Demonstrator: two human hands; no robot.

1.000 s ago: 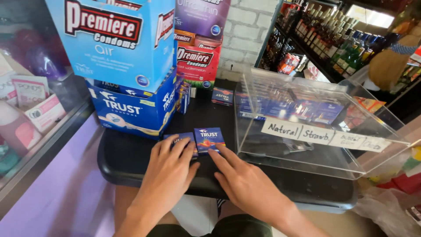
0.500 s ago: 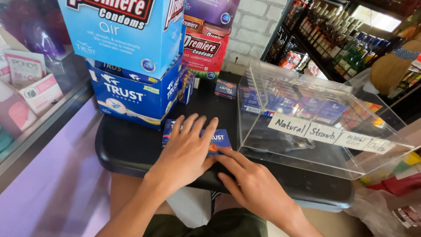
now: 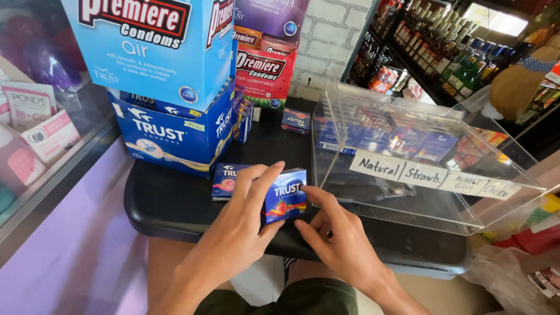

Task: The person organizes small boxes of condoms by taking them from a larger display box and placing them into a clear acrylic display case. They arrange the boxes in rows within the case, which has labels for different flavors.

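Observation:
A small dark blue packet (image 3: 285, 195) with a red fruit picture is lifted on edge above the black tray (image 3: 169, 204). My left hand (image 3: 236, 233) grips its left side, and the fingertips of my right hand (image 3: 335, 239) pinch its right side. Just left of it a second small blue packet (image 3: 226, 181) with a pink picture lies flat on the tray, partly under my left fingers. A clear plastic display case (image 3: 408, 169) with a handwritten paper label sits to the right, with several blue packets inside.
Large blue cartons (image 3: 169, 134) are stacked at the tray's back left, with red and purple cartons (image 3: 265, 67) behind. One more small packet (image 3: 296, 121) lies at the back. A glass cabinet (image 3: 41, 128) stands left; bottle shelves (image 3: 443, 58) stand at the back right.
Both hands lay flat on two packets a second ago. The packet with the red picture is now raised off the tray between both hands, and the pink one is uncovered.

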